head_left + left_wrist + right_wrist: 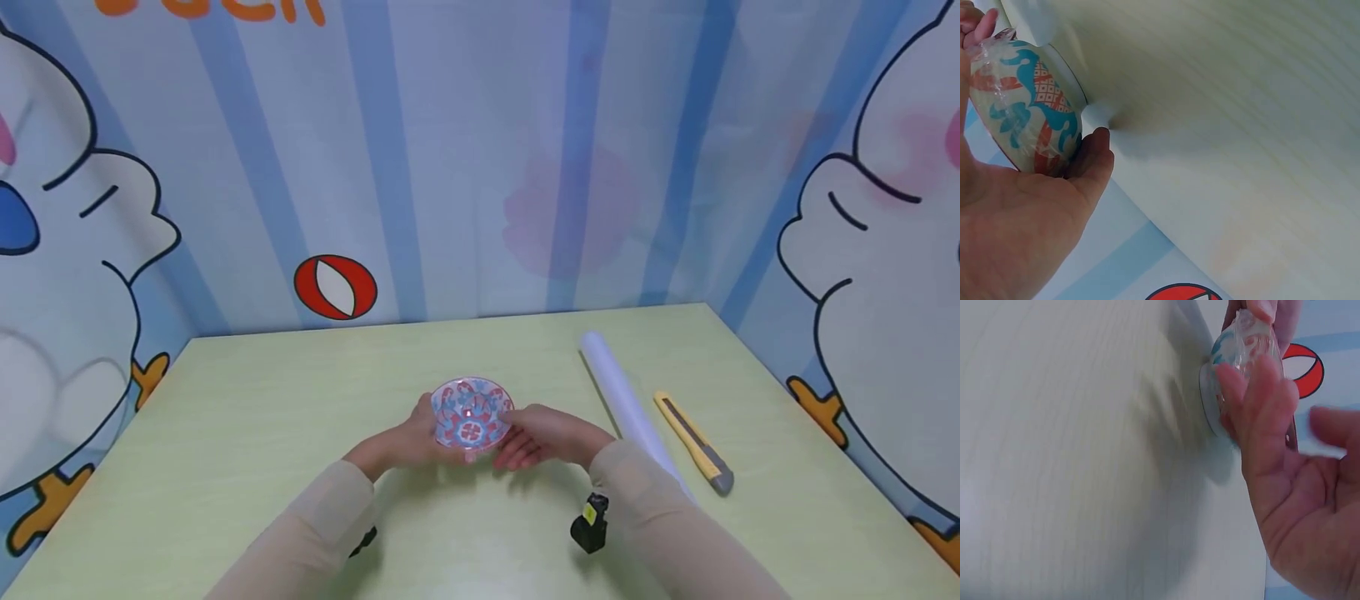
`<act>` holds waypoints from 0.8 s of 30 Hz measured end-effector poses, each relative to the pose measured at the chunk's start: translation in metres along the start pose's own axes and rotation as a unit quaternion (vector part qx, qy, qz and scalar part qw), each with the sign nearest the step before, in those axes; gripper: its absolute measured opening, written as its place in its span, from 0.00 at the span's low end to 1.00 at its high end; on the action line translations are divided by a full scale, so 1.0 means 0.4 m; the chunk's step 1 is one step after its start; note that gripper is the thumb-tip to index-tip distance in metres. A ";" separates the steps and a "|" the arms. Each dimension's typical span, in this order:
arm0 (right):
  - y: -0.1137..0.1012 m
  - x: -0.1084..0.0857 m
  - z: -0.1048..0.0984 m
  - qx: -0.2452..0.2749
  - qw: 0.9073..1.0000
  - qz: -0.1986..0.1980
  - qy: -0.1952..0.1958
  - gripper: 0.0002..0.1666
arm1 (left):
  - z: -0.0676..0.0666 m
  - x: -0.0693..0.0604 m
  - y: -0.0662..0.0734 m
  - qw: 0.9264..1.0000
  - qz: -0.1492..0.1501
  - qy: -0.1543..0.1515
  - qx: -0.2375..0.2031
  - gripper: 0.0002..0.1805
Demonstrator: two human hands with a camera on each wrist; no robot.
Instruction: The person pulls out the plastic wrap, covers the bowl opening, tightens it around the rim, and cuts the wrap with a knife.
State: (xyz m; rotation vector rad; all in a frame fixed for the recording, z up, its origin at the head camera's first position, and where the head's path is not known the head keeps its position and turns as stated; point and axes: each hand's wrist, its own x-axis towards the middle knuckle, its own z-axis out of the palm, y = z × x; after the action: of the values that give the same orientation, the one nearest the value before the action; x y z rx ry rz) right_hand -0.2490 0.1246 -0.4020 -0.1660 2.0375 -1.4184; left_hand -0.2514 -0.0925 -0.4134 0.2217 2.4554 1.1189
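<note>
A small bowl (471, 417) with a red, blue and white pattern is held above the table, its inside facing up toward the head view. Clear plastic film (1000, 53) clings to its outside in the left wrist view. My left hand (415, 437) grips the bowl from its left side, with fingers at the underside. At the right side, my right hand (551, 435) has its fingers extended against or just beside the bowl. In the right wrist view, the right thumb (1333, 427) is blurred and stands apart from the bowl (1219, 347).
On the right of the pale table (300, 400) lies a long white roll (626, 396), partly behind the right forearm. Beside it is a yellow utility knife (693, 442) with a grey end. A cartoon-printed backdrop (472, 167) stands along the table's far edge.
</note>
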 end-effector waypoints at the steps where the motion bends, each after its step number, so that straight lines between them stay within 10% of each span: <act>1: 0.000 0.001 0.003 0.001 1.000 -0.001 0.003 0.24 | 0.001 0.001 0.000 1.000 0.000 0.000 -0.001 0.63; 24: 0.039 -0.018 0.020 0.082 0.996 -0.021 0.005 0.24 | 0.026 -0.005 0.010 0.996 0.012 0.029 0.078 0.64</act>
State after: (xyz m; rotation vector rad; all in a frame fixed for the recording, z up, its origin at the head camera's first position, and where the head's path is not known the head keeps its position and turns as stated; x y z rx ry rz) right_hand -0.2351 0.1278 -0.4142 -0.1323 1.9252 -1.6084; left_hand -0.2451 -0.0833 -0.4158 0.2696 2.5998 0.9561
